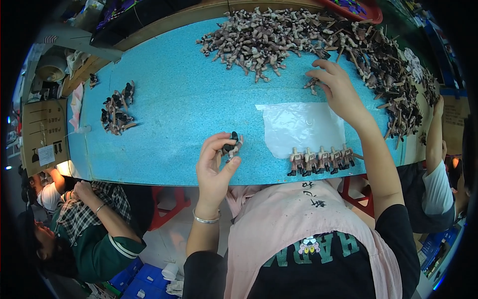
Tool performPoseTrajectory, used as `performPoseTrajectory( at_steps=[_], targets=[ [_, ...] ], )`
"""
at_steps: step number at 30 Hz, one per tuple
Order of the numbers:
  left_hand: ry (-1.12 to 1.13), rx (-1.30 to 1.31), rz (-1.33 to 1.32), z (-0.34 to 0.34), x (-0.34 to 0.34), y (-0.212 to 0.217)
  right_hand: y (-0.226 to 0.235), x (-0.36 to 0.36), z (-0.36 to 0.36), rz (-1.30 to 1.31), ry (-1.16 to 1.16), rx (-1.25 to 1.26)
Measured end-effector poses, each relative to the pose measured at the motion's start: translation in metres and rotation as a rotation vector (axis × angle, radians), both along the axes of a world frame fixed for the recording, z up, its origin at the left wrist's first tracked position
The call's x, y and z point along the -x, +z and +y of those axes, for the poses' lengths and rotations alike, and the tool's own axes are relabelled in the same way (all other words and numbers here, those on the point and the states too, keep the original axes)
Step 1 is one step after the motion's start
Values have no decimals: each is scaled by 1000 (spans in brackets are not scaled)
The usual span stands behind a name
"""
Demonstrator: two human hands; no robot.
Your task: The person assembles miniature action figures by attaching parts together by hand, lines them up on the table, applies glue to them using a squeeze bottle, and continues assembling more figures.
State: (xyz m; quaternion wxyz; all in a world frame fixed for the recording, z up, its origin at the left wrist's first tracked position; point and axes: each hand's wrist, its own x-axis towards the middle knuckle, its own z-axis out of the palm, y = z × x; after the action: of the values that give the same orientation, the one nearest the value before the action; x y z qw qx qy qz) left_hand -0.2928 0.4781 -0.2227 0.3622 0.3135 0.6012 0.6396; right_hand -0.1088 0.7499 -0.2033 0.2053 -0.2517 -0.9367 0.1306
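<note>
Small toy figures with dark and pale parts are what both of my hands work on. My left hand (215, 164) is closed near the table's front edge, its fingers and thumb around a toy figure (232, 145) with black and pinkish parts. Farther right and away from me, my right hand (339, 90) reaches over the table with thumb and fingertips around another small toy figure (312, 85), just short of the big pile. Below that hand, a row of toy figures (323, 160) with pale tops and dark boots lies side by side near the front edge.
A clear plastic sheet (303, 128) lies on the blue tabletop (179, 99). Loose toy figures form a large pile (269, 37) at the back, more parts (398, 94) along the right, and a small group (117, 109) at left. Co-workers sit at both sides; a cardboard box (46, 132) stands left.
</note>
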Motion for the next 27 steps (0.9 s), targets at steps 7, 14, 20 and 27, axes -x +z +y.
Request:
performPoseTrajectory(
  at_steps=[7,14,20,27],
  targets=[
    [410,342,1287,3,95,0,-4,-3,7,-185,14,228],
    [-183,114,963,18,-3,3,-4,-29,-35,-9,12,518],
    [-527,-19,871,33,-66,-6,-7,-35,-54,-20,28,411],
    [-467,-48,870,31,-69,-17,-1,-36,-56,74,-86,647]
  ],
)
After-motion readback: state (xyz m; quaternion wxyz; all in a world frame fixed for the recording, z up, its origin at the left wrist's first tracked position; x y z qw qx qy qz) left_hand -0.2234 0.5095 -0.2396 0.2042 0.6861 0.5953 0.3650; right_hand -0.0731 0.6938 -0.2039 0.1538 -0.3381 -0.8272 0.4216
